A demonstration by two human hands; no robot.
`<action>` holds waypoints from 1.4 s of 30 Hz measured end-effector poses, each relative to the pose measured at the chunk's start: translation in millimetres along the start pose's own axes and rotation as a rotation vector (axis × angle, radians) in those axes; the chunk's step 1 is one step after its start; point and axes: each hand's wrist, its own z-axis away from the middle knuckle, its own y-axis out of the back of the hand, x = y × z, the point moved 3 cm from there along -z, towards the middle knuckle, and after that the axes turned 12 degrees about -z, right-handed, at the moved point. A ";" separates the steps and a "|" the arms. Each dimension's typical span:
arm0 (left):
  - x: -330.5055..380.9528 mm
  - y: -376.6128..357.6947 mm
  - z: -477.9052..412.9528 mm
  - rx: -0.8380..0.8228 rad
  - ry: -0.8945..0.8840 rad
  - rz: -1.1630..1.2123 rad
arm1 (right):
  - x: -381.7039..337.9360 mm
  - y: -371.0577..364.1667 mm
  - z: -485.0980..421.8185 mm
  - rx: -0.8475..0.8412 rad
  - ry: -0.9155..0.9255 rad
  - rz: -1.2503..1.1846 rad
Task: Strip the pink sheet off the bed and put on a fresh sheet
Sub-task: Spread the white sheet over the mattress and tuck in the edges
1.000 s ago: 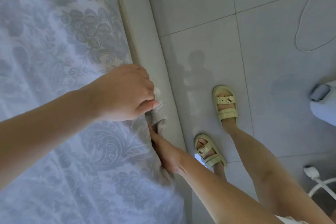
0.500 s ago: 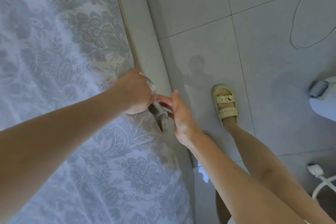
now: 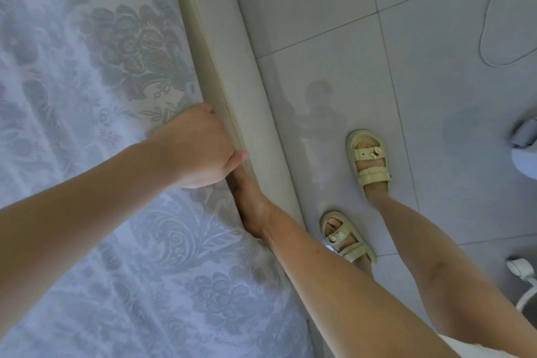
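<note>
Pale floral damask sheet [image 3: 110,125] on bed. 0.5 s ago: hem pinched in air. Now tucked; left hand [image 3: 200,148] curled against beige padded bed frame [image 3: 232,73]; right hand [image 3: 250,206] wedged flat, fingers hidden. Tucking nearly done here.

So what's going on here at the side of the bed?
A person stands beside the bed in yellow sandals, tucking a floral-patterned sheet in along the mattress edge. The left hand presses on the sheet at the edge, next to the beige bed frame. The right hand is pushed down into the gap there, its fingers hidden. No pink sheet is visible.
</note>
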 end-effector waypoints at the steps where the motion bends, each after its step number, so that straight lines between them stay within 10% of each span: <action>1: -1.4 0.2 -1.9 0.026 -0.010 0.010 | -0.6 8.7 2.6 0.030 -0.031 -0.065; 5: -6.6 4.7 4.4 0.407 -0.009 0.154 | 7.8 44.3 22.4 0.080 0.021 -0.009; 12: -25.9 -11.8 22.8 0.423 0.065 0.218 | 5.2 55.6 59.5 0.220 0.524 0.183; 20: -43.5 -8.1 53.1 0.595 0.237 0.250 | -12.0 1.7 9.0 -0.094 0.149 0.227; 27: -40.8 -12.2 67.0 0.671 0.248 0.208 | 14.6 39.6 2.3 -0.010 -0.095 0.056; 42: 45.9 -44.1 -14.7 0.265 -0.081 0.083 | 70.4 120.3 121.0 0.315 0.398 0.277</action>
